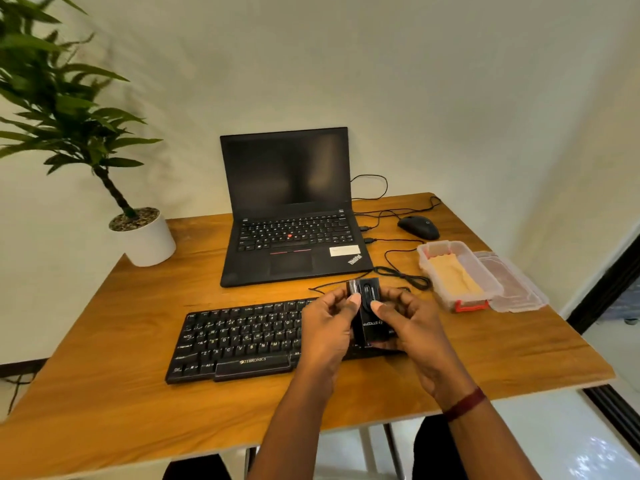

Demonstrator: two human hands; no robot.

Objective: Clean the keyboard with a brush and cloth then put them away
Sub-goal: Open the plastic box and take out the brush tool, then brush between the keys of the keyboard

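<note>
Head view: my left hand (327, 327) and right hand (408, 323) both pinch the black brush (369, 306) between them, thumbs on top, over the right end of the keyboard (239, 337); the cloth (453, 277) lies in the clear box (424, 252) right of my grip

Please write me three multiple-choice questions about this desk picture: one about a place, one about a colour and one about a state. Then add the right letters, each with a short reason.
1. Where does the clear box stand?
A) to the right of the keyboard
B) on the floor
C) behind the plant pot

2. What colour is the latch on the box?
A) blue
B) red
C) green

3. In what state is the laptop?
A) shut
B) open, with the screen lit
C) open, with the screen dark

Answers: 1 A, it stands past the keyboard's right end. 2 B, the clip at its near end is red. 3 C, the lid stands up and the screen shows nothing.
</note>
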